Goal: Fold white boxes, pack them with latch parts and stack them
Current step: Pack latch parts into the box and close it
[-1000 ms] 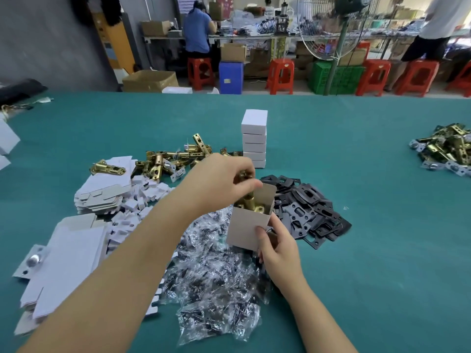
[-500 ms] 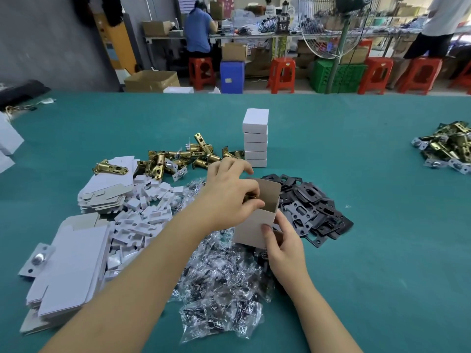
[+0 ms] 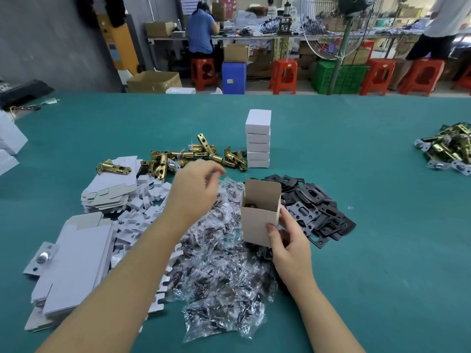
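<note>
Currently in hand: one open white box [image 3: 258,220], held upright by my right hand [image 3: 289,247], thumb on the near face, fingers curled behind the far one. Top flap up; a brass latch part shows inside, low down.

My left hand [image 3: 193,189]: raised above the bagged screws [image 3: 221,263], clear of the box, fingers loosely curled and slightly blurred. Nothing visible in them.

Stock around the box:
- brass latch bodies [image 3: 193,156], loose heap, far side
- black strike plates [image 3: 313,207], heap just right of the box
- flat box blanks [image 3: 76,263], stacked at left
- small white card inserts [image 3: 142,202], scattered beside the blanks
- finished stack of closed white boxes [image 3: 258,140], on the green table [image 3: 382,250], beyond the latch heap

Step, as I judge it: packing, latch in, box not yet shut. Next likely item: a screw bag or a black plate, both within reach of the free hand. That calls for picking a single piece from a tangled heap, dropping it past the raised flap while the right hand keeps the box level, then tucking the flap and adding the box to the stack.
</note>
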Available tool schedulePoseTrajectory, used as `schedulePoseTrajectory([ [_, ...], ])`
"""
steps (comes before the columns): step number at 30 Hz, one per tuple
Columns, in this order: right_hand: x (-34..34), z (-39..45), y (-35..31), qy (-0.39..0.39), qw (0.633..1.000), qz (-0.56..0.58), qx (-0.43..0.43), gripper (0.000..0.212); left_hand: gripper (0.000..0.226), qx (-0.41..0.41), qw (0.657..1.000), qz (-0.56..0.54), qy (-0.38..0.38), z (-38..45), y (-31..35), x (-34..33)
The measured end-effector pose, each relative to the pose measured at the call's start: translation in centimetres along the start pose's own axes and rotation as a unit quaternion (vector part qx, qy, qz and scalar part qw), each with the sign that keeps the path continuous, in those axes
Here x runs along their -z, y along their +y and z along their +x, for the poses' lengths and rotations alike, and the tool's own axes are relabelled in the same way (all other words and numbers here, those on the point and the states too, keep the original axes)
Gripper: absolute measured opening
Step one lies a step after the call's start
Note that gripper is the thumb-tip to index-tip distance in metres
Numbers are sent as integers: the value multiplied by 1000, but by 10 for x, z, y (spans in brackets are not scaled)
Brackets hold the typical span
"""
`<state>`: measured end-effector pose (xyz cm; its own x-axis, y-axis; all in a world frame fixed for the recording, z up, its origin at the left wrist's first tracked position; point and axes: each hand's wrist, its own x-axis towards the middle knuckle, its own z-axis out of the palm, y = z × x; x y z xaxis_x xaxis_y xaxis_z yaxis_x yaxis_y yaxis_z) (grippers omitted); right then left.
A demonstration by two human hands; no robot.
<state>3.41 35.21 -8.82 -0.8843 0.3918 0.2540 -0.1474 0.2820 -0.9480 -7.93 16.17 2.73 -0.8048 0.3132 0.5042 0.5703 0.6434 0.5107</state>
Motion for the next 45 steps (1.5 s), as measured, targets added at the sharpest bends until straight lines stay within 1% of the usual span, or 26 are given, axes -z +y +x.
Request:
schedulePoseTrajectory([
  [2,0,-1,-1,3,1000,6,-2,59,23,105,992,61,-20,2,-27,3],
  [4,0,-1,-2,-1,1000,-2,8,62,26,192,966,158,-74,-2,-56,4],
  [6,1,0,-1,-4,1000,-11,22,61,26,241,936,227,-121,-8,-81,5],
  [8,1,2,-1,-2,1000,-13,25,58,28,266,916,261,-147,-12,-99,4],
  [11,1,1,1,-10,999,-14,29,49,36,273,898,294,-181,-13,-112,2],
  [14,1,1,1,-13,999,-15,27,49,31,283,891,296,-195,-11,-115,0],
  [21,2,3,2,-4,999,-33,17,50,22,296,913,247,-137,-2,-113,-1],
  [24,2,3,3,-4,1000,-29,6,50,14,298,916,234,-130,0,-114,-1],
  [29,2,3,3,-6,1000,-27,1,50,15,302,910,259,-120,1,-116,-2],
  [34,2,3,3,-5,1000,-30,-4,51,24,329,890,285,-134,-2,-119,-3],
  [37,2,3,3,-6,1000,-23,-5,51,22,340,897,258,-118,-3,-122,-4],
  [40,2,3,2,-6,1000,-18,-5,50,27,336,909,224,-101,-4,-123,-5],
  [42,2,3,3,-5,1000,-13,-8,50,30,311,923,205,-102,-3,-124,-4],
  [45,2,3,3,-5,1000,-11,-12,50,32,254,937,196,-136,-1,-126,-2],
])
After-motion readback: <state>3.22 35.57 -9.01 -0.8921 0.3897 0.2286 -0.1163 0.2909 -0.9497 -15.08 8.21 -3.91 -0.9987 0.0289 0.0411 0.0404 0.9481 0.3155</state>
